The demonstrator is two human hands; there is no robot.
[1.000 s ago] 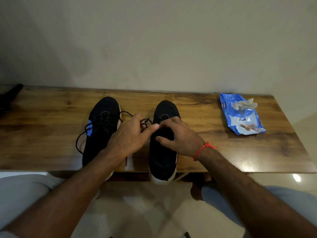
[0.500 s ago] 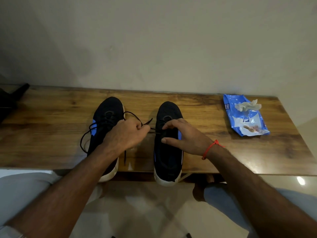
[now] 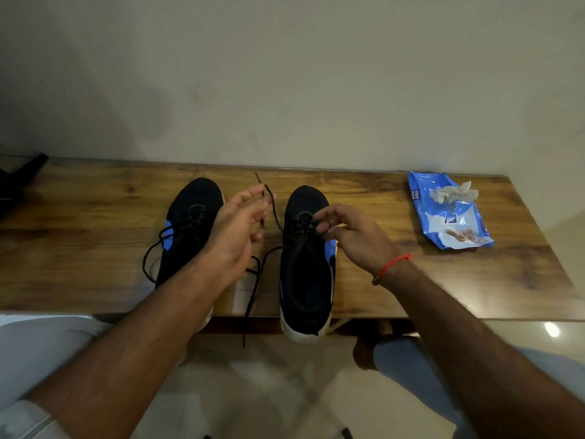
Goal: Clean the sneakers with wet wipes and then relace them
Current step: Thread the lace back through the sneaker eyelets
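The left hand [image 3: 235, 231] pinches one end of the thin black shoelace [image 3: 274, 213] and holds it up between the two shoes. The right hand [image 3: 354, 237] pinches the laces on top of the right black sneaker with a blue patch and white sole [image 3: 305, 270]. The left black sneaker [image 3: 186, 229] lies just beside it on the brown wooden surface [image 3: 79, 248], with a loose lace loop at its side. The blue pack of wet wipes [image 3: 449, 213], with a crumpled white wipe [image 3: 452, 193] on it, sits well apart on the right. Wiping looks done. The lacing of the right shoe looks partly done, and tying is left.
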